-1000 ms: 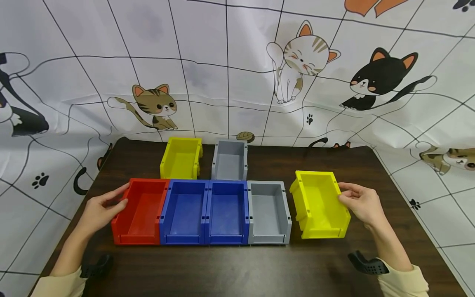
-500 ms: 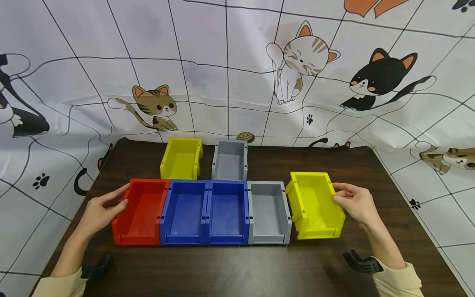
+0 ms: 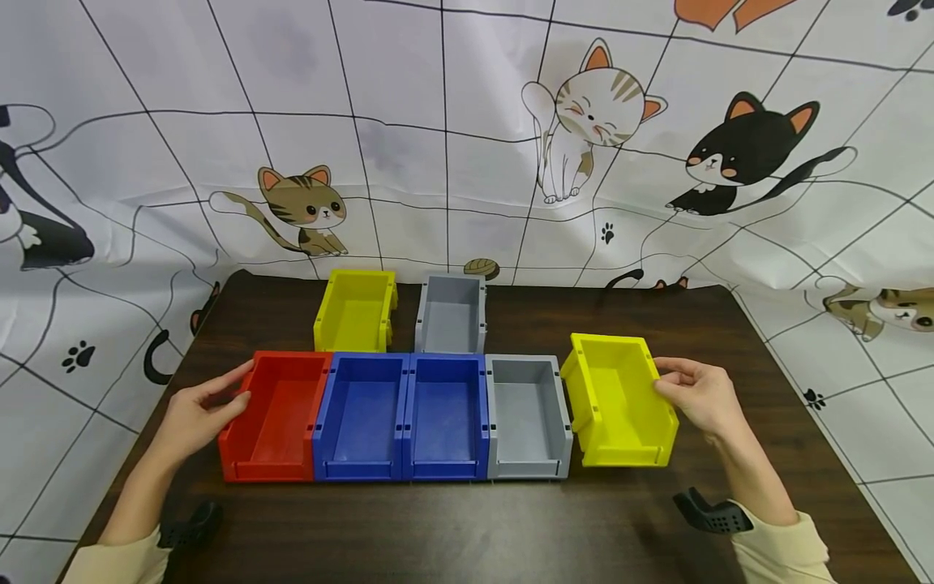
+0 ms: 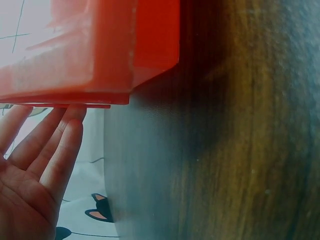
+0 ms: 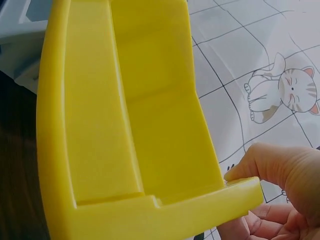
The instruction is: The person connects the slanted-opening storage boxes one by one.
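Observation:
My left hand [image 3: 195, 418] rests against the outer left wall of a red storage bin [image 3: 277, 418]. In the left wrist view its fingers [image 4: 62, 150] are nearly straight and touch the bin's side. At right, my right hand [image 3: 702, 397] pinches the right wall of a yellow storage bin [image 3: 623, 401], thumb over the rim, fingers outside. That bin is tilted and looks raised off the table. Left of it, a grey bin [image 3: 529, 418] ends a row with two blue bins, the left one [image 3: 362, 418] beside the red bin and the right one [image 3: 447, 418] beside the grey.
Behind the row stand another yellow bin [image 3: 355, 311] and another grey bin [image 3: 451, 314]. All stand on a dark wooden table [image 3: 438, 535]. A white cat-print cloth [image 3: 409, 146] hangs along the back edge.
My right hand has carried the yellow bin a little to the left, closer to the grey bin, and then slightly up. The left hand and the row of bins stay put.

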`<state>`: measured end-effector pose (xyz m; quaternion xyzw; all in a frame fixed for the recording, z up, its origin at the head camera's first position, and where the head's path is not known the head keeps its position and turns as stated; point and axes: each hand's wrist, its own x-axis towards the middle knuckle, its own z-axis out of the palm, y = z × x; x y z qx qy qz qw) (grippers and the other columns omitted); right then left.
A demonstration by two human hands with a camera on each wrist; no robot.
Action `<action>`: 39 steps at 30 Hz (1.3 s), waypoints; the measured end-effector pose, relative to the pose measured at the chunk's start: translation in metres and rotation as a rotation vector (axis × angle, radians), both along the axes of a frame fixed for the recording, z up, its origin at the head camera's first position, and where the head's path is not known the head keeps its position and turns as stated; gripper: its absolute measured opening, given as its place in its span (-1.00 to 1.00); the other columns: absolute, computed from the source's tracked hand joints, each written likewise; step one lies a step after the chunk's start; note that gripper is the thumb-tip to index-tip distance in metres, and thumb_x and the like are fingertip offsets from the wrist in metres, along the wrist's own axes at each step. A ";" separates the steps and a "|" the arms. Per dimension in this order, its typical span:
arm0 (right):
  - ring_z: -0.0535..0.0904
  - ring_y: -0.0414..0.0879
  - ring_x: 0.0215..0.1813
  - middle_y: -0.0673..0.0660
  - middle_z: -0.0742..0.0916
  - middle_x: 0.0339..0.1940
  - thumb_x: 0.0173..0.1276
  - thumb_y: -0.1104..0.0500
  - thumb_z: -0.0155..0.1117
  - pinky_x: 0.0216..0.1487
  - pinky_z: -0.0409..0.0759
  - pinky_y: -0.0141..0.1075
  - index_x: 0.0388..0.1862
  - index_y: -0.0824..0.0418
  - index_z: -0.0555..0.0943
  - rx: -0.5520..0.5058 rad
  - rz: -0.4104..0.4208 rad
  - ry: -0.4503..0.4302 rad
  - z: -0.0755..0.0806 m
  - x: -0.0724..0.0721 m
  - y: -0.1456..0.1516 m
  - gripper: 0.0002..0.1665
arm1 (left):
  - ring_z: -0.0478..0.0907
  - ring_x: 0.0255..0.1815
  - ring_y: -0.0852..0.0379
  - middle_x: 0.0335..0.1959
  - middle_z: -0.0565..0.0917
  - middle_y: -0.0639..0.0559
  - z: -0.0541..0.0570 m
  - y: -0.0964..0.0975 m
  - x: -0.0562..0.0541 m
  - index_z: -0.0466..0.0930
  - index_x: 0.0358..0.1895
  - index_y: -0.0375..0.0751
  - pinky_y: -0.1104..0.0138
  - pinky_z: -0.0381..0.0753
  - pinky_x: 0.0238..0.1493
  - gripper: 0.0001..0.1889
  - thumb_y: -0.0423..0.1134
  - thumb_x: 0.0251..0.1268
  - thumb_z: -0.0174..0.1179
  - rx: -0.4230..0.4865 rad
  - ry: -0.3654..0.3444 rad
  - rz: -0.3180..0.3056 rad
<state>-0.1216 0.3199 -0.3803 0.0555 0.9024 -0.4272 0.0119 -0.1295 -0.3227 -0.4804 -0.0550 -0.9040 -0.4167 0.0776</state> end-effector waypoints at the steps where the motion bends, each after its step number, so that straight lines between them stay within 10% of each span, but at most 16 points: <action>1: 0.60 -0.17 -0.48 0.22 0.70 -0.40 0.22 0.36 0.18 -0.48 0.60 -0.39 0.13 0.56 0.44 0.004 0.001 -0.003 0.000 0.000 0.000 -0.51 | 0.53 -0.21 0.49 0.13 0.49 -0.37 0.000 0.000 0.000 0.44 0.28 -0.05 0.48 0.62 -0.43 -0.51 -0.17 0.27 0.21 0.007 0.003 -0.003; 9: 0.59 -0.15 -0.47 0.22 0.70 -0.40 0.21 0.35 0.19 -0.47 0.60 -0.34 0.13 0.53 0.46 0.034 -0.009 -0.002 -0.006 0.001 -0.005 -0.51 | 0.51 -0.23 0.53 0.10 0.45 -0.50 0.021 0.011 0.005 0.40 0.24 -0.39 0.55 0.59 -0.43 -0.52 -0.30 0.27 0.20 0.014 0.000 -0.028; 28: 0.59 -0.18 -0.39 0.27 0.67 -0.30 0.29 0.29 0.21 -0.41 0.62 -0.33 0.18 0.54 0.40 0.003 0.100 -0.023 -0.024 0.003 0.000 -0.48 | 0.39 -0.22 0.68 0.10 0.47 -0.45 0.017 0.011 0.004 0.43 0.24 -0.29 0.61 0.55 -0.39 -0.53 -0.28 0.27 0.19 0.012 0.003 0.003; 33: 0.61 -0.01 -0.25 0.33 0.66 -0.17 0.27 0.23 0.27 -0.37 0.61 -0.28 0.14 0.45 0.47 0.191 0.102 0.229 -0.024 0.007 -0.009 -0.50 | 0.38 -0.23 0.69 0.10 0.48 -0.45 0.017 0.012 0.003 0.43 0.25 -0.29 0.63 0.54 -0.39 -0.53 -0.27 0.28 0.19 0.013 0.004 0.002; 39: 0.26 0.31 0.28 0.37 0.43 0.28 0.21 0.13 0.34 0.13 0.23 0.33 0.34 0.28 0.34 0.359 0.280 0.442 -0.027 0.003 -0.035 -0.26 | 0.42 -0.23 0.65 0.10 0.47 -0.47 0.019 0.012 0.005 0.40 0.25 -0.37 0.57 0.58 -0.38 -0.52 -0.26 0.30 0.17 -0.007 -0.020 -0.008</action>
